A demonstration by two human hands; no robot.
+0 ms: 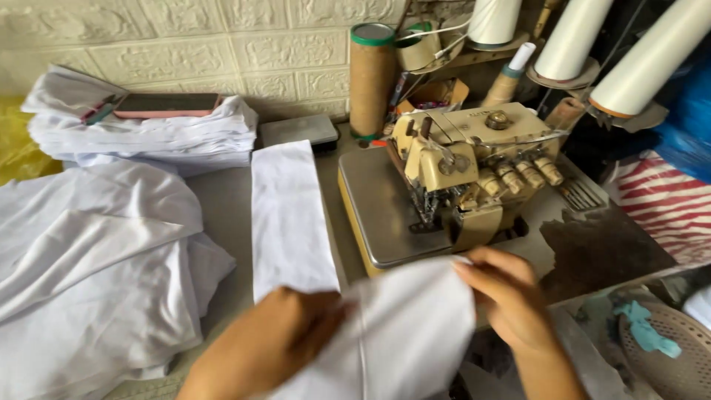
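Note:
My left hand [270, 344] and my right hand [507, 296] both grip a piece of white fabric [404, 333] at the bottom centre, just in front of a cream overlock sewing machine [463, 170]. The left hand pinches the fabric's left edge; the right hand holds its upper right corner near the machine's metal plate [378, 207]. A long folded white strip [289, 215] lies flat to the left of the machine, its near end touching the held fabric.
A loose heap of white cloth [96, 274] covers the left. A folded white stack [141, 133] with a phone [167, 104] on top sits behind it. Thread cones [644, 63] and a cardboard tube [370, 78] stand behind the machine. A woven basket [670, 348] is lower right.

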